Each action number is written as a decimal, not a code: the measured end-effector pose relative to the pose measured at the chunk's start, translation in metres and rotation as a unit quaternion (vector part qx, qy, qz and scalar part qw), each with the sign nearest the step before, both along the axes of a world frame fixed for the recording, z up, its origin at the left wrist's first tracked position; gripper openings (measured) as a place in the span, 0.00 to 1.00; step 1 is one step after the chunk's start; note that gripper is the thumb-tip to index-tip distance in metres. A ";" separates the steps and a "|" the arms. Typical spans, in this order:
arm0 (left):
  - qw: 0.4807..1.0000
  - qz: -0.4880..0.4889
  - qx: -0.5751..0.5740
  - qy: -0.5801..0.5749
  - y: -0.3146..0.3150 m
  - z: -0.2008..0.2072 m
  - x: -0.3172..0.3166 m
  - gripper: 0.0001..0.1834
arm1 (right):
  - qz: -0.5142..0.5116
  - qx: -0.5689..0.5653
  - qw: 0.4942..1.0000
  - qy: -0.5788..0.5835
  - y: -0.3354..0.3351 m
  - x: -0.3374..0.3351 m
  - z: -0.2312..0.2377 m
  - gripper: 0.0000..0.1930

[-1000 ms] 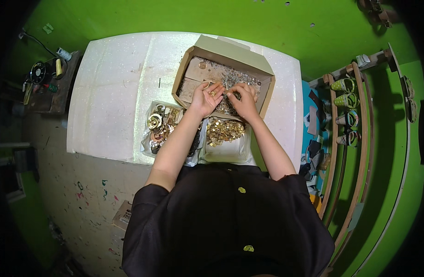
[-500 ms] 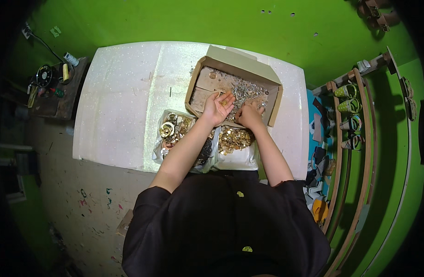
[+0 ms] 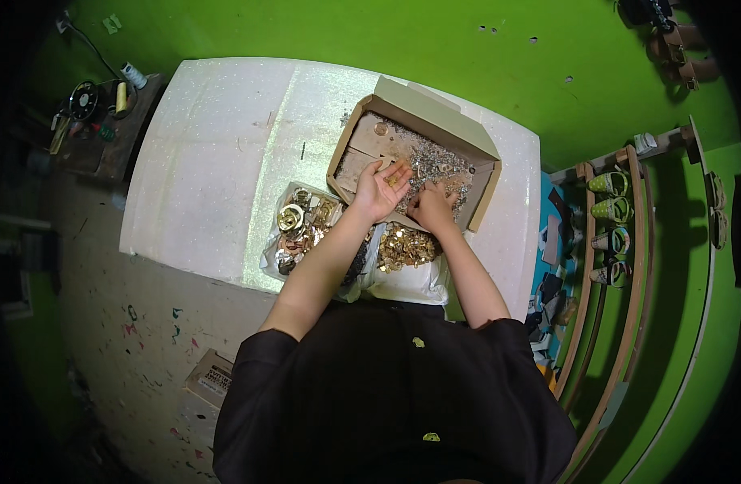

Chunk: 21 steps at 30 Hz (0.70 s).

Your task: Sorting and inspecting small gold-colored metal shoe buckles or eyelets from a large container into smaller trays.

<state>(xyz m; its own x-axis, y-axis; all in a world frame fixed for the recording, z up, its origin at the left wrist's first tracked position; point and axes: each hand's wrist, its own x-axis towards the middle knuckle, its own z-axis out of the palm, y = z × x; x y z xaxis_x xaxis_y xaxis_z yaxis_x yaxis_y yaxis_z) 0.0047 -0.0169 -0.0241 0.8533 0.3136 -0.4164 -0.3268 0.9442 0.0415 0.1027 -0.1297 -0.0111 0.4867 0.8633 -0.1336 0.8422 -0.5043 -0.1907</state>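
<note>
My left hand [image 3: 378, 196] is palm up over the near side of a cardboard box [image 3: 487, 198], fingers stretched out. Small gold-coloured bits [image 3: 392, 181] seem to rest on its fingers. Beside it, my right hand [image 3: 432, 207] reaches into the box with its fingers bent together; what they hold, if anything, is hidden. Many tiny silvery metal pieces [image 3: 435, 161] cover much of the box floor, and a small round piece [image 3: 380, 129] lies near its far left corner. Below my right wrist is a heap of small gold-coloured metal pieces [image 3: 407, 246] in a white-lined container.
Left of that heap, another white-lined container holds larger shiny metal pieces [image 3: 306, 230], partly behind my left forearm. Everything stands on a glittery white table [image 3: 201, 161]. A wooden rack with sandals [image 3: 611, 208] leans at the right wall; a small cardboard box [image 3: 207, 379] sits on the floor.
The whole view has shifted and turned slightly, showing more of the floor box. My right hand's fingers have shifted slightly among the pieces; my left hand stays palm up.
</note>
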 end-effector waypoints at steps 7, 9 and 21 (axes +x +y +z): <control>0.999 0.028 0.029 0.014 0.000 -0.001 0.000 0.22 | -0.004 0.051 0.998 0.026 -0.006 0.004 -0.004 0.04; 0.999 0.036 0.023 0.006 0.000 -0.001 0.000 0.22 | -0.005 0.067 0.997 0.033 -0.008 0.003 -0.001 0.04; 0.998 0.034 0.050 0.020 -0.003 0.003 -0.004 0.22 | -0.104 0.288 0.946 0.102 -0.019 0.004 -0.005 0.04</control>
